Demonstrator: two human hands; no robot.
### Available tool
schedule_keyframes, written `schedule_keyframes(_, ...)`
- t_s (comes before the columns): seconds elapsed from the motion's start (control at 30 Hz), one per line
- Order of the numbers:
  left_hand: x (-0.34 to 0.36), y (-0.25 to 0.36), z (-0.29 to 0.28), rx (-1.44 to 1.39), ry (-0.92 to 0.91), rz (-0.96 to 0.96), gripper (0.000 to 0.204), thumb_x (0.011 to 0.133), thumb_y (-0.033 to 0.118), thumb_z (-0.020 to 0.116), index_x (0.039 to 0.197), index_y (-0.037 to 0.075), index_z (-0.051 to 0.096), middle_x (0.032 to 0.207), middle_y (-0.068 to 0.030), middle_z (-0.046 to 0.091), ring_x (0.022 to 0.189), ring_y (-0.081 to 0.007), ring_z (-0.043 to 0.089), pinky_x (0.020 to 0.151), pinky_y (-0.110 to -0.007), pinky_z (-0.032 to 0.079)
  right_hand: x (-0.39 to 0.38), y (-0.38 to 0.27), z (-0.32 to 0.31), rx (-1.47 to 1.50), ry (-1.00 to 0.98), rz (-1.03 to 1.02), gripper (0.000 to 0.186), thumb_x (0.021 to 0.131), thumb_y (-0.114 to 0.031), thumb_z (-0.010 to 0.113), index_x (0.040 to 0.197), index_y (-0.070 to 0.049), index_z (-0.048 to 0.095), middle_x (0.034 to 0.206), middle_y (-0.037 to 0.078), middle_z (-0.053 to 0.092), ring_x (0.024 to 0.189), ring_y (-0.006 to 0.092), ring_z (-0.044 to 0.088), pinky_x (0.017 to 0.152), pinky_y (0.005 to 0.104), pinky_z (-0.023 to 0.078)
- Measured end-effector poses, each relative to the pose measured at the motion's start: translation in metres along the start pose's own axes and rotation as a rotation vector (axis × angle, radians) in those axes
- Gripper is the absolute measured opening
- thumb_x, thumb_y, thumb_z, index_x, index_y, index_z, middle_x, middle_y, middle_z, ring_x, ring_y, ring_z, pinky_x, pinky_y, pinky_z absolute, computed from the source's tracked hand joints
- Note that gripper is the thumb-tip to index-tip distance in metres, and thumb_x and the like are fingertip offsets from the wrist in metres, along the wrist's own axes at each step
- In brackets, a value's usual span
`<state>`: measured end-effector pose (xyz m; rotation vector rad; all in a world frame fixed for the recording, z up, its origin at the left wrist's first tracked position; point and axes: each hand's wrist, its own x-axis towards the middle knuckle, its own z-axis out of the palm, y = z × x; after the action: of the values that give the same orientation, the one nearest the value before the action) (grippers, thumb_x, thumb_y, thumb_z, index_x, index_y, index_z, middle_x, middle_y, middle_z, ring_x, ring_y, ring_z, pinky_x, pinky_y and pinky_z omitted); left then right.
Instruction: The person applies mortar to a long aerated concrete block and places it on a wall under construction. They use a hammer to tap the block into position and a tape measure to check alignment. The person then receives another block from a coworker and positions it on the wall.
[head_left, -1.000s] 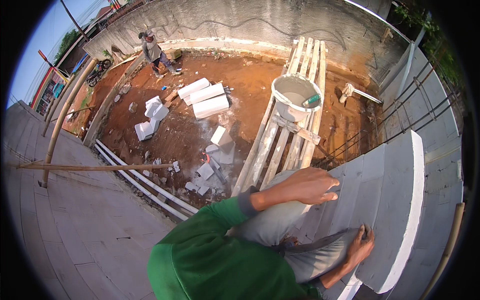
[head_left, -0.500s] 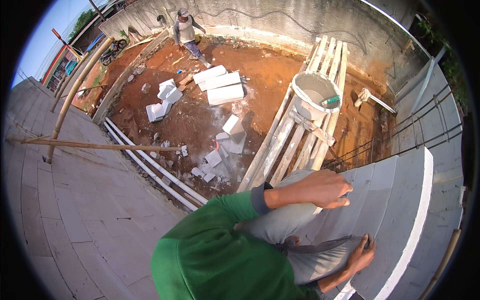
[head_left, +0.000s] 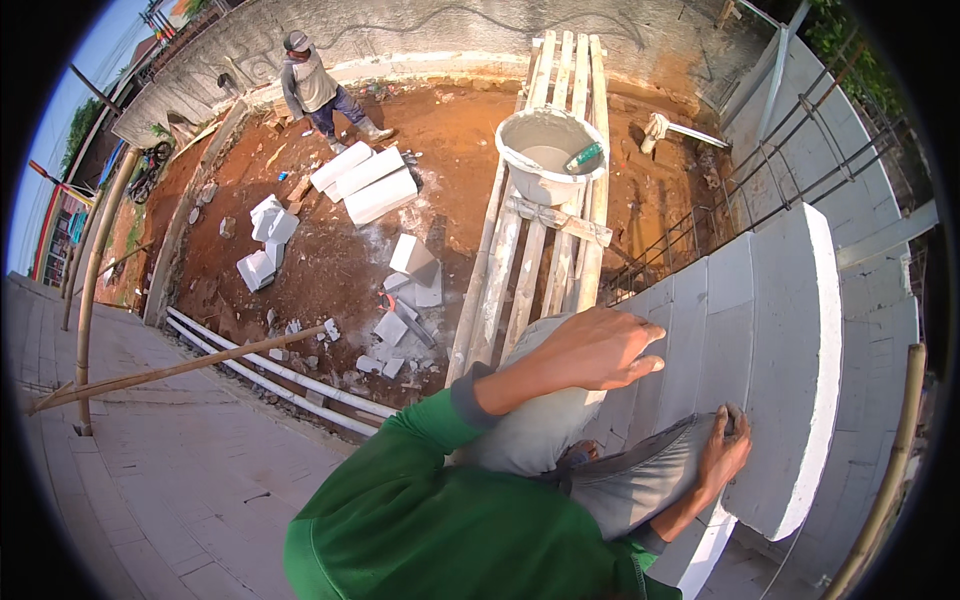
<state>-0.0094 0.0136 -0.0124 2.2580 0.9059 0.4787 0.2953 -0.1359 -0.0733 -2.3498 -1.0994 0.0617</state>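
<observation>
My left hand (head_left: 615, 350), fingers loosely bent and apart with nothing visible in them, is held over my grey-trousered left leg (head_left: 530, 420). My right hand (head_left: 725, 455) is beside my right knee, near a thick white block (head_left: 775, 370) atop the block wall (head_left: 680, 340). Its fingers are curled closed; what they hold, if anything, is hidden. Beyond my hands, a white bucket (head_left: 530, 180) of grey mortar, with a green-handled tool (head_left: 583, 156) inside, stands on a bamboo-pole platform (head_left: 600, 110).
A person (head_left: 315, 85) in cap and boots is on red soil beside white blocks (head_left: 380, 195) and broken pieces (head_left: 390, 330). Bamboo poles (head_left: 100, 250) and white pipes (head_left: 260, 370) lie or stand left. Rebar cages (head_left: 800, 150) and a bamboo pole (head_left: 890, 470) are right.
The person beyond has stepped across the soil toward the stacked blocks, legs striding. My view has shifted slightly. My hands stay in much the same places beside my legs.
</observation>
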Motion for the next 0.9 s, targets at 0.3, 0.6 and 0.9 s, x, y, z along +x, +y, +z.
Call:
schedule_keyframes(0.3, 0.002, 0.003, 0.001, -0.054, 0.03, 0.011, 0.055, 0.105, 0.045, 0.067, 0.139, 0.001, 0.07, 0.121, -0.0226, 0.077, 0.104, -0.0428, 0.074, 0.089, -0.05, 0.058, 0.003, -0.005, -0.002, -0.074, 0.013, 0.046, 0.032, 0.1, -0.032, 0.077, 0.122, -0.009, 0.08, 0.125, 0.013, 0.077, 0.12, 0.0351, 0.066, 0.104, 0.0468, 0.052)
schedule_keyframes(0.6, 0.0, 0.005, 0.0, -0.043, 0.052, 0.036, 0.054, 0.102, 0.041, 0.073, 0.137, 0.0, 0.071, 0.125, -0.0257, 0.076, 0.106, -0.0442, 0.074, 0.09, -0.048, 0.059, 0.0, -0.015, -0.007, -0.092, 0.033, 0.01, 0.029, 0.1, -0.027, 0.075, 0.12, -0.008, 0.08, 0.118, 0.015, 0.078, 0.111, 0.036, 0.069, 0.102, 0.0451, 0.052)
schedule_keyframes(0.9, -0.003, 0.006, -0.001, -0.044, 0.044, 0.039, 0.053, 0.102, 0.041, 0.074, 0.137, 0.001, 0.071, 0.124, -0.026, 0.076, 0.106, -0.0443, 0.074, 0.089, -0.047, 0.059, 0.001, -0.009, -0.003, -0.118, 0.043, -0.042, 0.029, 0.099, -0.027, 0.075, 0.12, -0.008, 0.08, 0.117, 0.015, 0.078, 0.107, 0.0356, 0.07, 0.101, 0.0449, 0.052)
